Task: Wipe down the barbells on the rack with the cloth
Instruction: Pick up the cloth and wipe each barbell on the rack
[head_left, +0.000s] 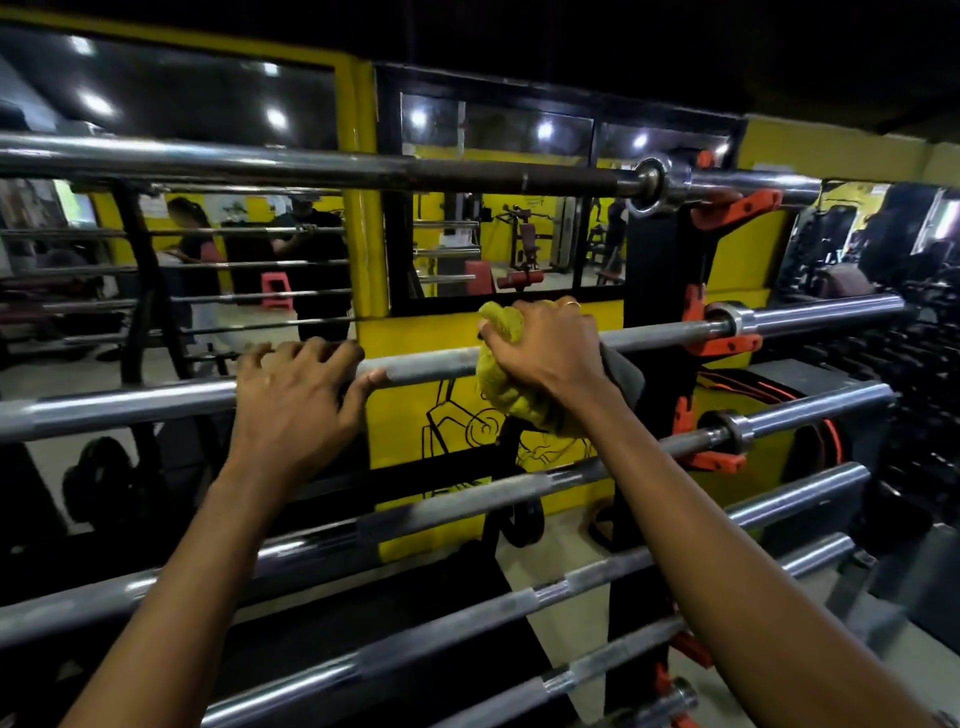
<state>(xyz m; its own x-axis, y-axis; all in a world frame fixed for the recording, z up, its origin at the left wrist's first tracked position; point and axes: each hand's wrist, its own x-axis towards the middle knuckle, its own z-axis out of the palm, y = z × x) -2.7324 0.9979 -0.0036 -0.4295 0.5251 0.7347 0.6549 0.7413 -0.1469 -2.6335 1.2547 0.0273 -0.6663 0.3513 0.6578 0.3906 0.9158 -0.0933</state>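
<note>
Several steel barbells lie level on a black rack with orange hooks (727, 343). My right hand (550, 348) presses a bunched yellow cloth (501, 384) around the second barbell from the top (426, 366), near its middle. My left hand (296, 400) rests over the same bar to the left of the cloth, fingers curled on top of it and thumb under it. The top barbell (311, 166) runs across at head height. Lower barbells (452, 504) step down toward me beneath my forearms.
Behind the rack stands a yellow wall with mirrors (509, 244) that reflect gym machines and two people. A black upright (649, 519) of the rack stands at right, with dark equipment beyond it (914, 364). A weight plate (98, 483) leans low at left.
</note>
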